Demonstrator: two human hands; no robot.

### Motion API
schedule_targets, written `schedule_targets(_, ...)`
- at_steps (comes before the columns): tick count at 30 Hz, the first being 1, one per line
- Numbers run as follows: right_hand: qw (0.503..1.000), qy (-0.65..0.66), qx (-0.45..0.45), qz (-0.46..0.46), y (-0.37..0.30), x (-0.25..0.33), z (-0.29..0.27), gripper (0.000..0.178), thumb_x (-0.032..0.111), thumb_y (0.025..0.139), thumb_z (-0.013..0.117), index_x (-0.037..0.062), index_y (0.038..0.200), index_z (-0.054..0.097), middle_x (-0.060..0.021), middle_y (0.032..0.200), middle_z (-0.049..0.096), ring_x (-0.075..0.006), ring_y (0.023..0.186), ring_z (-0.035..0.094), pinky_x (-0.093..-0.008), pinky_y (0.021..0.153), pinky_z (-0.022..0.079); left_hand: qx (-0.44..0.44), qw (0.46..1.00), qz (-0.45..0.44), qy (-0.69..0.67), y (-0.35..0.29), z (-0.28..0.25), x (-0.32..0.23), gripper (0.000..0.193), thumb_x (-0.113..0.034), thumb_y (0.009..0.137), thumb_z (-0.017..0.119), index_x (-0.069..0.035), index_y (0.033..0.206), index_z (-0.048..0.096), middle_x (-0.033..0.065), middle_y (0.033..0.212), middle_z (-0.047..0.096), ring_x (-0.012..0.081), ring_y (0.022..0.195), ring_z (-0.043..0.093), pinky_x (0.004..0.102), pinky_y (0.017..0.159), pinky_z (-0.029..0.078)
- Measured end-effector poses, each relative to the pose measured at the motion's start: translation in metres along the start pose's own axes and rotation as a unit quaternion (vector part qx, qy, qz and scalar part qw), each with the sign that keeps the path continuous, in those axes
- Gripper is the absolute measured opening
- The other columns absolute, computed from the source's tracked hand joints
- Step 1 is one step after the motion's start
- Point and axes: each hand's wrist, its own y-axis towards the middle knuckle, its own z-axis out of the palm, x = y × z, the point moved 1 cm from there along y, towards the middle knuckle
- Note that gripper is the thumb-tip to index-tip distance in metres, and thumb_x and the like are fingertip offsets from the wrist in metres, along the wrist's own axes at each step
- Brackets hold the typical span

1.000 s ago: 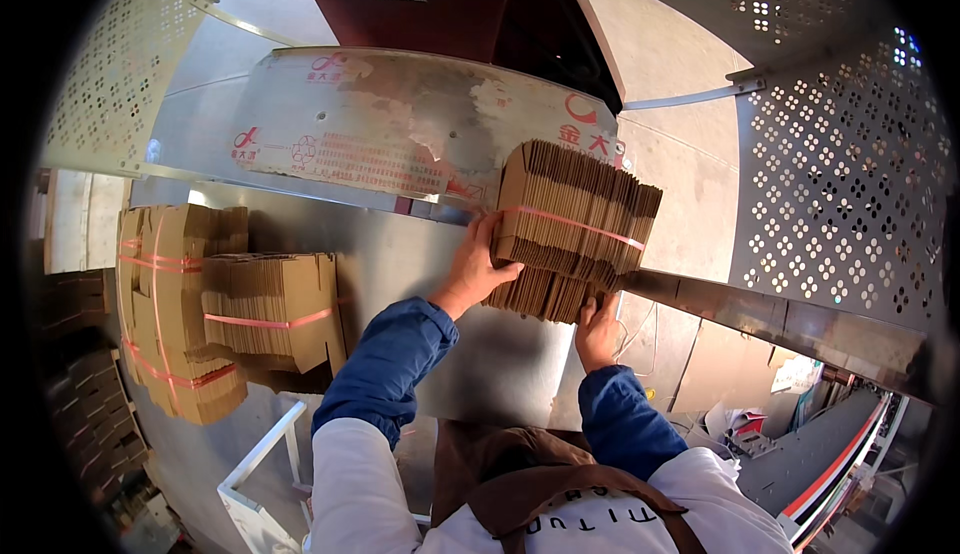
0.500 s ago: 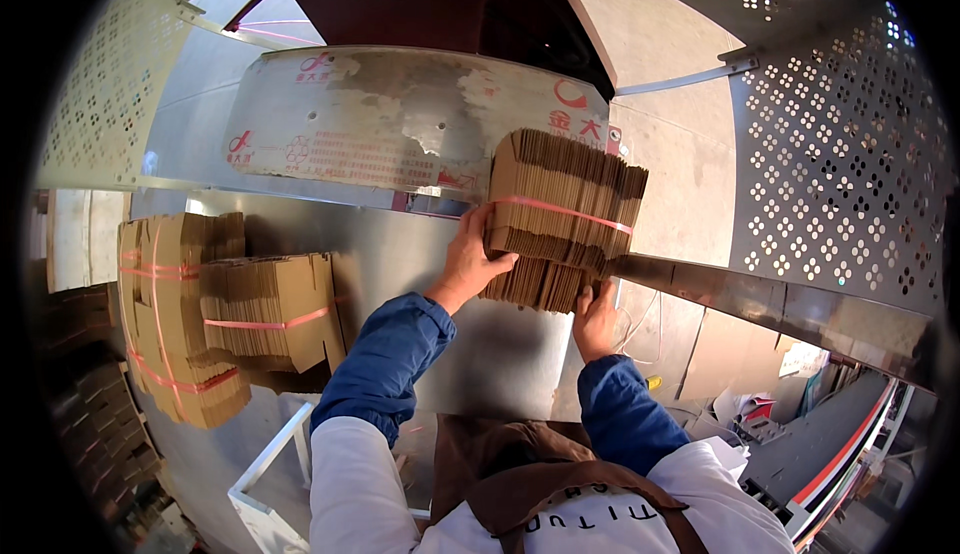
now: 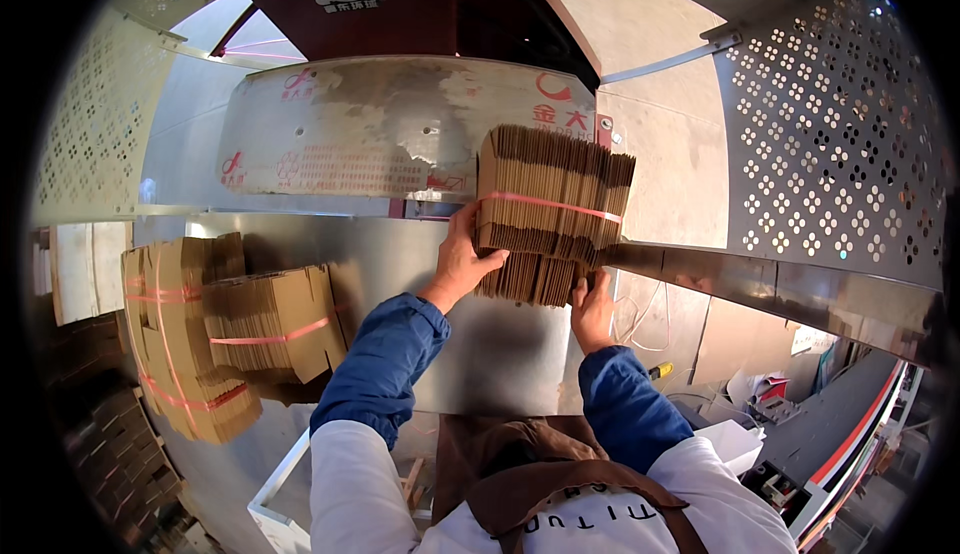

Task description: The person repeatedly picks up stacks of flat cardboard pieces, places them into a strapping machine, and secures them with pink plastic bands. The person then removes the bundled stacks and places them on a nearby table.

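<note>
A thick bundle of flat brown cardboard pieces stands on edge on the metal table, bound round the middle by a pink strap. My left hand grips its left side, with the thumb across the lower front edge and the other fingers behind the side. At the bundle's lower right corner, my right hand is closed on the cardboard edges, its fingertips partly hidden there. Both arms wear blue sleeve covers.
Two strapped cardboard bundles stand at the left, one tall and one shorter. Behind the table rises a worn metal panel below a dark red machine housing. A metal rail runs off to the right, near a perforated guard.
The whole view has shifted and turned slightly. Both hands keep their places on the strapped cardboard bundle, which shows no clear movement on the table.
</note>
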Motion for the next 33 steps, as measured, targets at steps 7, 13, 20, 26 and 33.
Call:
schedule_targets(7, 1.0, 0.004, -0.001, -0.009, 0.002, -0.006, 0.002, 0.036, 0.015, 0.097, 0.053, 0.0003, 0.127, 0.042, -0.0309, 0.092, 0.063, -0.0518, 0.081, 0.061, -0.0572, 0.067, 0.047, -0.008, 1.0, 0.011, 0.002, 0.0, -0.001, -0.001, 0.086, -0.019, 0.071, 0.083, -0.006, 0.142, 0.037, 0.0173, 0.135, 0.047, 0.037, 0.121, 0.053, 0.0432, 0.099, 0.05)
schedule_targets(13, 0.999, 0.02, 0.034, -0.008, -0.05, 0.004, -0.008, 0.031, 0.012, 0.097, 0.053, 0.0004, 0.124, 0.042, -0.0293, 0.091, 0.064, -0.0518, 0.08, 0.061, -0.0541, 0.067, 0.049, -0.006, 0.997, -0.02, -0.07, -0.063, -0.006, 0.006, 0.087, -0.009, 0.073, 0.083, -0.004, 0.144, 0.033, 0.0175, 0.138, 0.044, 0.0341, 0.128, 0.051, 0.0413, 0.105, 0.048)
schedule_targets(20, 0.997, 0.065, 0.033, -0.029, -0.124, 0.024, -0.096, 0.057, 0.038, 0.103, 0.043, 0.0006, 0.145, 0.037, -0.0248, 0.143, 0.046, -0.0396, 0.138, 0.04, -0.0424, 0.113, 0.032, -0.011, 0.995, -0.061, -0.072, -0.202, -0.019, 0.026, 0.095, 0.004, 0.068, 0.082, -0.001, 0.145, 0.028, 0.0175, 0.136, 0.046, 0.0311, 0.122, 0.055, 0.0384, 0.101, 0.05)
schedule_targets(26, 0.9, -0.068, -0.128, -0.41, -0.05, 0.194, -0.116, 0.082, 0.073, 0.095, 0.023, 0.0154, 0.154, 0.032, -0.0207, 0.162, 0.017, -0.0388, 0.151, 0.01, -0.0618, 0.117, 0.003, 0.019, 0.985, -0.091, -0.146, -0.217, -0.021, 0.046, 0.095, 0.005, 0.067, 0.081, -0.002, 0.145, 0.029, 0.0155, 0.133, 0.05, 0.0298, 0.119, 0.056, 0.0372, 0.1, 0.048)
schedule_targets(33, 0.931, -0.164, 0.097, -0.31, -0.044, 0.148, -0.035, 0.077, 0.065, 0.095, 0.039, 0.0112, 0.151, 0.036, -0.018, 0.161, 0.02, -0.0396, 0.15, 0.013, -0.0629, 0.117, 0.007, 0.059, 0.986, -0.105, -0.115, -0.215, -0.037, 0.019, 0.099, -0.006, 0.07, 0.085, -0.001, 0.148, 0.025, 0.0184, 0.141, 0.045, 0.0306, 0.13, 0.049, 0.0391, 0.107, 0.043)
